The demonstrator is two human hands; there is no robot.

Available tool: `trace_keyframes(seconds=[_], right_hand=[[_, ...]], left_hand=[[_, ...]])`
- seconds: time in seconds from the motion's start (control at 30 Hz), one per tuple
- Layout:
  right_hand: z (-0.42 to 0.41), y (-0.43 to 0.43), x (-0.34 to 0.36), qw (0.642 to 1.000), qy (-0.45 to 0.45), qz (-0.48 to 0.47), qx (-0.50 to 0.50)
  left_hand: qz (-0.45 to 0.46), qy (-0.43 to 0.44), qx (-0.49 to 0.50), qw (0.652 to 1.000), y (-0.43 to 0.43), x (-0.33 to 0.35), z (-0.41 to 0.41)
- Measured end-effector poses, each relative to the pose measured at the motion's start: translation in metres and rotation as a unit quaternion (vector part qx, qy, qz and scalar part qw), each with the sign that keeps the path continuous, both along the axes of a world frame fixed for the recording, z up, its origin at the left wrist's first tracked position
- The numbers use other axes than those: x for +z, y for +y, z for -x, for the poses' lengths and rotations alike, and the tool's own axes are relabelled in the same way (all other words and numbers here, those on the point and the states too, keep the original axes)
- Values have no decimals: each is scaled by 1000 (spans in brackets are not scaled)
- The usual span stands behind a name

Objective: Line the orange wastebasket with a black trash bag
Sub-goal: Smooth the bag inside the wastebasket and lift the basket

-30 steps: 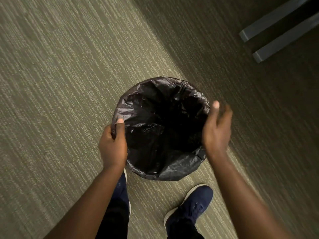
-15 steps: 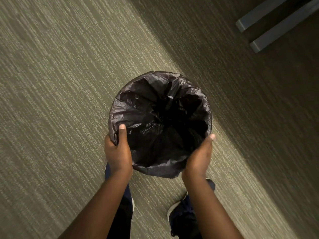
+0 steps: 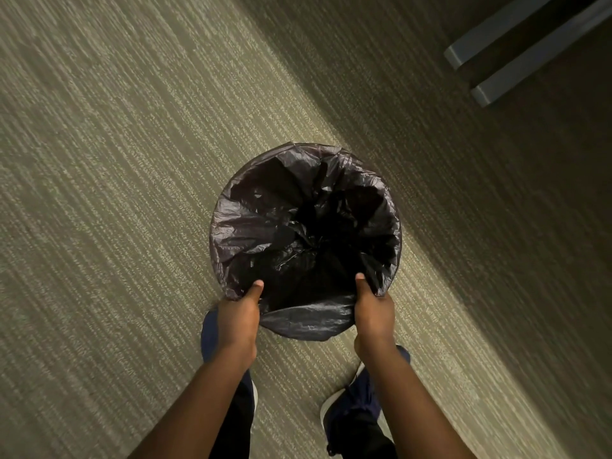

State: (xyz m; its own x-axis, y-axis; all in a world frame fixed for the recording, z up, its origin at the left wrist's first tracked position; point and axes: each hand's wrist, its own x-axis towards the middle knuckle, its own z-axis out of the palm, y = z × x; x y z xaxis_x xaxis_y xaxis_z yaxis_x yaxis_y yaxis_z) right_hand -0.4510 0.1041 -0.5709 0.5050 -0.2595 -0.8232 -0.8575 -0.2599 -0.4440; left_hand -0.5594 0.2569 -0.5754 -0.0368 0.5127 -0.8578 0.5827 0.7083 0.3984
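Note:
A black trash bag [image 3: 265,226] is draped over the round mouth of the wastebasket, folded over its rim all the way round; no orange surface shows. The bag's inside sinks down, dark and crumpled. My left hand [image 3: 237,321] grips the near-left part of the covered rim, thumb inside the opening. My right hand [image 3: 373,313] grips the near-right part of the rim the same way, thumb inside.
The basket stands on striped grey-green carpet [image 3: 116,193]. Two grey bars of furniture [image 3: 516,58] lie at the top right in shadow. My two dark blue shoes [image 3: 347,402] are just below the basket.
My right hand came from the right side of the rim to its near edge and closed on it. My left hand slid along the rim toward me. The basket appears farther from my feet.

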Motion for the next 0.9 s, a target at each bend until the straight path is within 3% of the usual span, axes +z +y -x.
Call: trace_keyframes(seconds=[0.2,0.4,0.6,0.67,0.83,0.9], right_hand=[[-3,-3,18,1000,15,8,-4],[-20,-6,80,996,40,-16,-74],[-56,-20,154,995,20,-29,-96],[-71,-25,178,995,7,-28,-98],[-109,-39,228,994,-22,-18,-104],[-124,-44,243,993,-25,-25,-113]], left_hand=[[-42,0,3,999,2,33,-2],[121,-166,138,969,3,99,-22],[131,-288,187,930,-11,174,-52],[144,-295,175,928,-21,197,-66],[150,-247,33,957,-62,248,-103],[172,-252,0,952,-79,265,-116]])
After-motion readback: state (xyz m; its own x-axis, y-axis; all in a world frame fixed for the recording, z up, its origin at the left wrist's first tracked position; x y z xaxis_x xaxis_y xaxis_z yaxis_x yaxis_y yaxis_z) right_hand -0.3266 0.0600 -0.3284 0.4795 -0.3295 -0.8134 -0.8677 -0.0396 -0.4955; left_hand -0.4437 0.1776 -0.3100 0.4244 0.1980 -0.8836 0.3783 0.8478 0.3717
